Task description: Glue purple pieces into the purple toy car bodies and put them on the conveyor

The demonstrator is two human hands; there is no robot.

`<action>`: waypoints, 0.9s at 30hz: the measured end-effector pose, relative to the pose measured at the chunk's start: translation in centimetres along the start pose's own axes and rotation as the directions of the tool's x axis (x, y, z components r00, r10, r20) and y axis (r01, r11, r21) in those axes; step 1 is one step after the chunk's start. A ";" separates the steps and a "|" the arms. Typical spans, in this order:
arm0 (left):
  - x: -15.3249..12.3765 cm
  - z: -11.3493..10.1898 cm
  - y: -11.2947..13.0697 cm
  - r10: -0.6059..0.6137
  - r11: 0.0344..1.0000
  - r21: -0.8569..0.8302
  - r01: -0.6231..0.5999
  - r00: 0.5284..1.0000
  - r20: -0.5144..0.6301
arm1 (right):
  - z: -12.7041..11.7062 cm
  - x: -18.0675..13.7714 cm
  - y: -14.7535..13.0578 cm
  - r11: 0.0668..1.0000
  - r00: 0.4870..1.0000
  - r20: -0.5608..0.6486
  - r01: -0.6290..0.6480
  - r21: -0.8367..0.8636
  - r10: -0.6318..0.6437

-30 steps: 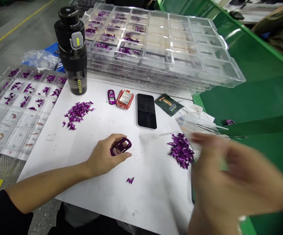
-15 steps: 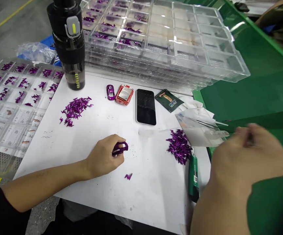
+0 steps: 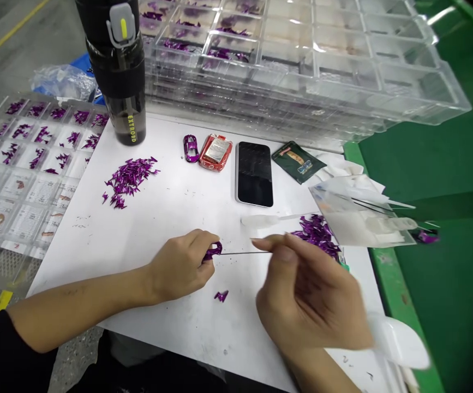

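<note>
My left hand point(image 3: 181, 266) rests on the white board point(image 3: 171, 213), its fingers closed round a shiny purple toy car shell point(image 3: 213, 251). Close on its right, my right hand point(image 3: 301, 292) pinches a thin metal needle-like tool point(image 3: 240, 252) whose tip points at the purple shell. A loose purple sliver point(image 3: 221, 296) lies just in front of my left hand. One pile of purple slivers point(image 3: 129, 178) lies at the left of the board. A second purple pile point(image 3: 317, 233) sits behind my right hand.
A black water bottle point(image 3: 120, 65) stands at the board's back left. Behind are stacked clear compartment trays point(image 3: 301, 71). Another tray point(image 3: 23, 169) with purple parts lies at left. A purple toy car point(image 3: 190, 148), red case point(image 3: 215, 152), phone point(image 3: 255, 173), green packet point(image 3: 299, 161) and clear bags point(image 3: 359, 218) lie mid-board.
My right hand swung in from the green surface at right to just beside my left hand, now holding the thin tool. My left hand turned the purple shell and closed tighter on it.
</note>
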State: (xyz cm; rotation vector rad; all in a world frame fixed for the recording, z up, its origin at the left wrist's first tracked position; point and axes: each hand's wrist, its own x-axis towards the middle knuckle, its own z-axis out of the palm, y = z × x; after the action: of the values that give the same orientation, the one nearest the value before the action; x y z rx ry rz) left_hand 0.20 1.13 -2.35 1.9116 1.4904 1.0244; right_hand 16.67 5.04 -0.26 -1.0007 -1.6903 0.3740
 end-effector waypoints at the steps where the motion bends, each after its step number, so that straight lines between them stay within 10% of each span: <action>1: 0.0 0.0 0.0 -0.001 1.000 0.000 0.001 1.000 0.005 | 0.6 0.0 -0.3 0.999 0.999 -0.028 0.042 0.021 -0.041; 15: 0.2 -0.3 0.4 -0.133 0.981 -0.138 0.139 0.990 0.052 | 1.4 0.6 -0.5 0.994 0.982 -0.175 0.083 0.069 -0.070; 27: 0.6 -0.7 1.3 -0.263 0.937 -0.209 0.281 0.959 0.109 | 1.5 0.0 -0.3 0.985 0.990 -0.053 0.133 0.113 -0.128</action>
State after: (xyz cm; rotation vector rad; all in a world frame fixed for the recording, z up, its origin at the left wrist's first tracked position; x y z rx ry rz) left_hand 0.43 1.28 -0.77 1.5231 1.4767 0.9330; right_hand 15.14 5.20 -0.59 -0.8030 -1.6641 0.3563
